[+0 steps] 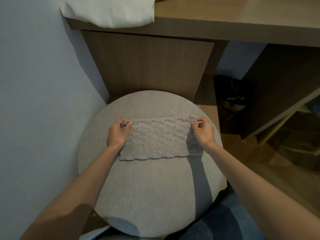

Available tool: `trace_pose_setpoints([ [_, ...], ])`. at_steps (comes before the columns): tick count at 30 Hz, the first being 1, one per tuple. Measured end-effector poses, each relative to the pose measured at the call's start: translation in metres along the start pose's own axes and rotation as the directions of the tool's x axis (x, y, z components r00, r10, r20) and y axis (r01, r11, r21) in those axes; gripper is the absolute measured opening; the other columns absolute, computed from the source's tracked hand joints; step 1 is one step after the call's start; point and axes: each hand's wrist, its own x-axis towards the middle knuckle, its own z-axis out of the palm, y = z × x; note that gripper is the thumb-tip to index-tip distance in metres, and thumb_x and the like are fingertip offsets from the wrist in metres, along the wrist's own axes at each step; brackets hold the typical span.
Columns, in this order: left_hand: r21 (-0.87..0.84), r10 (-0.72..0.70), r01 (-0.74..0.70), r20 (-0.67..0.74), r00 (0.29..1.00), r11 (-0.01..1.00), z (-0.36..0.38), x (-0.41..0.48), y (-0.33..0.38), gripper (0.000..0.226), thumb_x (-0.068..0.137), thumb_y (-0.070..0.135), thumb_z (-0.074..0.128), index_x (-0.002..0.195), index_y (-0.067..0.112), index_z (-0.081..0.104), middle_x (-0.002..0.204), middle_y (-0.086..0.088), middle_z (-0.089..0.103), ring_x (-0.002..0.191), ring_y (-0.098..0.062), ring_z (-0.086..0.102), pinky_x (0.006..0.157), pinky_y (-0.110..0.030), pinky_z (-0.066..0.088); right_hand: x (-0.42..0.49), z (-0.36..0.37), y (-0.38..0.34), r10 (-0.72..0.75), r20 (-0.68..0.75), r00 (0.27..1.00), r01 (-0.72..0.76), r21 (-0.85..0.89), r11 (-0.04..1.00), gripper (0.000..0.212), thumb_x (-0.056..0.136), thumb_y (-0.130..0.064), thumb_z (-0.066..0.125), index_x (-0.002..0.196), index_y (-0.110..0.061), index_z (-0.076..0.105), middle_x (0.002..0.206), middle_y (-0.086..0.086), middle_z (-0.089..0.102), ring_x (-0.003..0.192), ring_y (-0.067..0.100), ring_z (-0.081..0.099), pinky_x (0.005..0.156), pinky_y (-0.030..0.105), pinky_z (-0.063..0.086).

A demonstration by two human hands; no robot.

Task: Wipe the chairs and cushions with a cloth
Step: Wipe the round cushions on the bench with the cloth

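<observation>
**Grey cloth stretched between two hands over a round seat**

Pale blue-grey painted wall [34, 84] fills the left side of the view. A brown wooden desk [225, 23] runs across the top, with its side panel standing just behind the seat. Below it, in the middle of the view, sits the round seat cushion covered in light grey woven fabric [152, 196], close to the wall. A folded white sheet of fabric [110, 11] lies on the desk's left end and hangs over its edge. A blue patterned rug [233, 222] shows at the lower right, beside the cushion.

The grey rectangular terry cloth with a raised checked texture [155, 139] lies spread across the far half of the cushion, long side left to right, its near edge resting on the fabric. A dark, crumpled bag [230, 90] sits in the shadow under the desk, to the right of the seat.

The left hand [118, 132] pinches the cloth's far left corner between thumb and curled fingers. The right hand [203, 131] pinches the far right corner the same way, so the far edge runs taut between them.
</observation>
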Motion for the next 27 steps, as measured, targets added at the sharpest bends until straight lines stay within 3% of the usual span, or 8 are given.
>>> trace_pose_setpoints([
  [5, 0.18, 0.058, -0.052, -0.03, 0.998, 0.982, 0.002, -0.007, -0.004, 0.042, 0.089, 0.032, 0.062, 0.128, 0.018, 0.052, 0.125, -0.013, 0.051, 0.113, -0.026, 0.048, 0.098, -0.037, 0.041, -0.001, -0.001, 0.013, 0.071, 0.005, 0.997, -0.069, -0.187, 0.98, 0.037, 0.097, -0.03, 0.052, 0.127, -0.007, 0.052, 0.124, 0.011, 0.058, 0.11, 0.026, 0.057, 0.095, 0.04, 0.049],
  [8, 0.247, -0.028, 0.039, -0.05, 0.998, 0.968, 0.004, -0.021, -0.007, 0.055, 0.088, 0.035, 0.063, 0.136, 0.018, 0.044, 0.133, -0.018, 0.042, 0.122, -0.037, 0.04, 0.106, -0.045, 0.031, -0.012, 0.001, 0.023, 0.166, 0.027, 0.986, -0.153, -0.272, 0.95, 0.045, 0.095, -0.038, 0.053, 0.124, -0.005, 0.051, 0.122, 0.015, 0.057, 0.113, 0.032, 0.054, 0.096, 0.048, 0.046],
  [13, -0.006, -0.142, 0.142, 0.034, 0.989, 0.99, 0.002, -0.039, -0.016, 0.061, 0.087, 0.026, 0.065, 0.139, 0.012, 0.036, 0.134, -0.017, 0.049, 0.121, -0.029, 0.051, 0.101, -0.039, 0.042, -0.026, 0.009, 0.016, 0.227, 0.075, 0.971, -0.193, -0.314, 0.93, 0.044, 0.095, -0.039, 0.053, 0.122, -0.005, 0.05, 0.113, 0.012, 0.06, 0.106, 0.031, 0.057, 0.089, 0.046, 0.049],
  [17, -0.19, -0.153, 0.173, 0.112, 0.982, 0.967, 0.003, -0.054, -0.007, 0.063, 0.087, 0.018, 0.067, 0.14, 0.017, 0.033, 0.128, -0.012, 0.056, 0.113, -0.025, 0.057, 0.097, -0.038, 0.047, -0.023, -0.002, -0.004, 0.093, -0.015, 0.996, -0.094, -0.218, 0.972, 0.029, 0.097, -0.027, 0.053, 0.118, -0.008, 0.055, 0.102, 0.008, 0.062, 0.091, 0.025, 0.06, 0.071, 0.034, 0.046],
  [20, -0.368, -0.126, 0.248, 0.325, 0.937, 0.896, 0.013, -0.066, 0.007, 0.07, 0.086, 0.01, 0.068, 0.14, 0.027, 0.028, 0.128, -0.01, 0.055, 0.112, -0.024, 0.058, 0.093, -0.041, 0.052, -0.015, -0.021, -0.028, -0.05, -0.165, 0.985, 0.022, -0.166, 0.986, 0.024, 0.096, -0.024, 0.054, 0.116, -0.011, 0.059, 0.097, 0.002, 0.061, 0.092, 0.023, 0.062, 0.076, 0.036, 0.052],
  [22, -0.43, -0.105, 0.353, 0.502, 0.858, 0.831, 0.02, -0.074, 0.016, 0.065, 0.087, 0.01, 0.066, 0.133, 0.038, 0.028, 0.131, -0.005, 0.053, 0.115, -0.023, 0.056, 0.082, -0.04, 0.056, -0.016, -0.028, -0.04, -0.136, -0.192, 0.972, 0.115, -0.115, 0.987, 0.024, 0.094, -0.022, 0.057, 0.115, -0.012, 0.062, 0.104, 0.002, 0.065, 0.097, 0.02, 0.062, 0.083, 0.039, 0.055],
  [24, -0.416, -0.097, 0.373, 0.551, 0.829, 0.829, 0.024, -0.077, 0.019, 0.053, 0.091, 0.017, 0.061, 0.128, 0.039, 0.03, 0.131, -0.005, 0.055, 0.11, -0.021, 0.059, 0.071, -0.033, 0.058, -0.027, -0.024, -0.049, -0.217, -0.078, 0.973, 0.213, -0.06, 0.975, 0.03, 0.093, -0.023, 0.06, 0.121, -0.012, 0.063, 0.113, 0.002, 0.065, 0.103, 0.016, 0.061, 0.087, 0.037, 0.054],
  [27, -0.34, -0.175, 0.342, 0.437, 0.882, 0.876, 0.017, -0.073, 0.009, 0.053, 0.097, 0.034, 0.048, 0.145, 0.029, 0.025, 0.114, -0.014, 0.065, 0.079, -0.019, 0.066, 0.063, -0.03, 0.055, -0.056, -0.003, -0.046, -0.272, 0.374, 0.887, 0.301, -0.02, 0.954, 0.034, 0.093, -0.033, 0.059, 0.124, -0.019, 0.061, 0.11, -0.005, 0.065, 0.097, 0.009, 0.063, 0.079, 0.022, 0.053],
])
